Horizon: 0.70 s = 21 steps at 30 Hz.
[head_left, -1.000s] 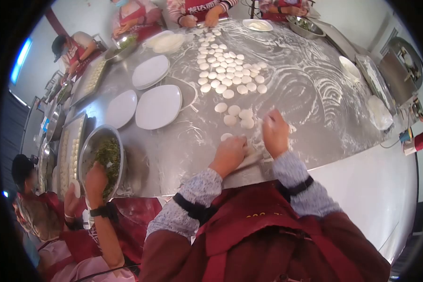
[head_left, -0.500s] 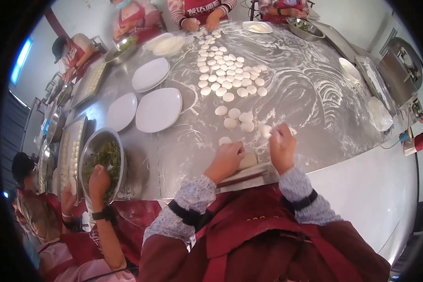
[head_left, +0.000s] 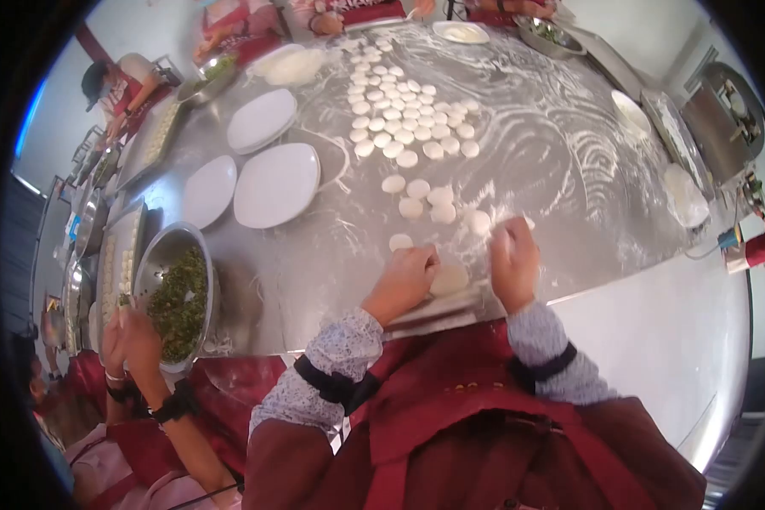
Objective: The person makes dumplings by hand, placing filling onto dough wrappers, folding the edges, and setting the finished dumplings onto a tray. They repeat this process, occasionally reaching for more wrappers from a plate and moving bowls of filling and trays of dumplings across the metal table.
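Observation:
My left hand (head_left: 401,282) is closed, its fingertips at the left edge of a flat round of dough (head_left: 449,279) near the table's front edge. My right hand (head_left: 515,265) is curled into a fist just right of that dough; whatever lies under its fingers is hidden. Behind the left hand a small dough round (head_left: 400,242) lies on the floury table. Beyond my hands sits a loose group of dough rounds (head_left: 441,211), and farther back a large cluster of dough rounds (head_left: 399,119).
White plates (head_left: 276,185) stand to the left on the steel table (head_left: 561,229). At the near left, a co-worker's hands (head_left: 136,340) are beside a metal bowl (head_left: 211,297) of green filling and a tray of dumplings (head_left: 115,263). Other people work along the far side.
The view has shifted slightly. My right hand stays close to the dough, which shows more beside my left fingers. The co-worker's hand has moved from over the bowl to the other hand.

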Each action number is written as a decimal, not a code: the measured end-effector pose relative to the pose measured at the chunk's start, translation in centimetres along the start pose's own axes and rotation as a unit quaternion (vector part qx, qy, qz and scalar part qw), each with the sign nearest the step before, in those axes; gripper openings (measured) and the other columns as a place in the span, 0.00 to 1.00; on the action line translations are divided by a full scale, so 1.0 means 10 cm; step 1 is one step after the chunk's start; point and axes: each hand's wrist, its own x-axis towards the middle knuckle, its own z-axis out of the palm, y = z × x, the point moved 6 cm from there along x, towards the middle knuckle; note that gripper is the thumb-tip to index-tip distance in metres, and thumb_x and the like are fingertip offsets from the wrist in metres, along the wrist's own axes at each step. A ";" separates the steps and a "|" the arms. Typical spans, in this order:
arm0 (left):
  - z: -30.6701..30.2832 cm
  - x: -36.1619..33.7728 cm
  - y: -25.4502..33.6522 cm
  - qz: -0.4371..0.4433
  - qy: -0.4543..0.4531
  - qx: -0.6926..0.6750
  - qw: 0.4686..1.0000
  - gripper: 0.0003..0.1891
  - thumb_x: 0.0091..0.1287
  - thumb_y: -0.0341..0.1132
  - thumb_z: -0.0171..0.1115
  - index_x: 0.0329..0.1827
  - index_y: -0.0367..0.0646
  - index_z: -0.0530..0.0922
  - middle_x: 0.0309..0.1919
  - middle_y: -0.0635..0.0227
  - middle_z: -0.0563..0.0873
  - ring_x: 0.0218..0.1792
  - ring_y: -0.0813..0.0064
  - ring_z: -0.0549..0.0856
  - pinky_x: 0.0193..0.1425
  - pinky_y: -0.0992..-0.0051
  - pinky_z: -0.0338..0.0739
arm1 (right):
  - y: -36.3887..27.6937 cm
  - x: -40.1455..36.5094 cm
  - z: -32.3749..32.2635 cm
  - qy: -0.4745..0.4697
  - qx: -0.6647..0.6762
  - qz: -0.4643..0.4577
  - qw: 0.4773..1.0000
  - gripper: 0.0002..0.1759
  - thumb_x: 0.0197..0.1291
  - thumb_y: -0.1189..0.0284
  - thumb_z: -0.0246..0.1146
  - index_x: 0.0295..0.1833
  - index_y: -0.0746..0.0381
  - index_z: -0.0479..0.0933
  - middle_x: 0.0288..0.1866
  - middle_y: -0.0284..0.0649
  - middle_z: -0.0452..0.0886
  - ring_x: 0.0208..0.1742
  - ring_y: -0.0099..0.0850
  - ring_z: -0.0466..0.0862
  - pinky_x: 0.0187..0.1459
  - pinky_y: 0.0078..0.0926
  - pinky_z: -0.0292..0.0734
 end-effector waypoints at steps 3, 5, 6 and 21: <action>0.05 0.12 0.19 0.048 0.055 0.047 0.996 0.05 0.57 0.30 0.54 0.30 0.37 0.75 0.25 0.52 0.80 0.30 0.50 0.80 0.36 0.58 0.72 | -0.03 0.33 0.33 -0.012 -0.012 -0.027 0.999 0.04 0.52 0.74 0.54 0.33 0.64 0.70 0.24 0.53 0.75 0.27 0.50 0.78 0.29 0.37 0.72; 0.09 0.21 0.21 0.037 0.074 0.037 0.996 0.05 0.57 0.29 0.53 0.29 0.37 0.75 0.26 0.51 0.80 0.31 0.50 0.79 0.37 0.58 0.72 | -0.01 0.43 0.47 -0.009 -0.021 -0.031 0.999 0.04 0.53 0.74 0.54 0.33 0.64 0.70 0.24 0.52 0.75 0.27 0.50 0.78 0.29 0.37 0.72; 0.12 0.23 0.19 0.027 0.073 0.043 0.996 0.05 0.57 0.29 0.53 0.29 0.37 0.75 0.26 0.51 0.80 0.31 0.50 0.79 0.37 0.57 0.72 | 0.00 0.45 0.52 -0.008 -0.029 -0.031 0.999 0.04 0.53 0.74 0.53 0.33 0.64 0.70 0.24 0.52 0.75 0.28 0.49 0.79 0.29 0.37 0.72; 0.15 0.25 0.22 0.039 0.010 0.031 0.999 0.07 0.58 0.28 0.52 0.34 0.35 0.76 0.28 0.49 0.81 0.34 0.50 0.80 0.39 0.58 0.72 | -0.01 0.32 0.36 -0.004 -0.033 -0.018 0.999 0.04 0.51 0.76 0.53 0.34 0.64 0.70 0.26 0.48 0.76 0.27 0.46 0.79 0.31 0.32 0.73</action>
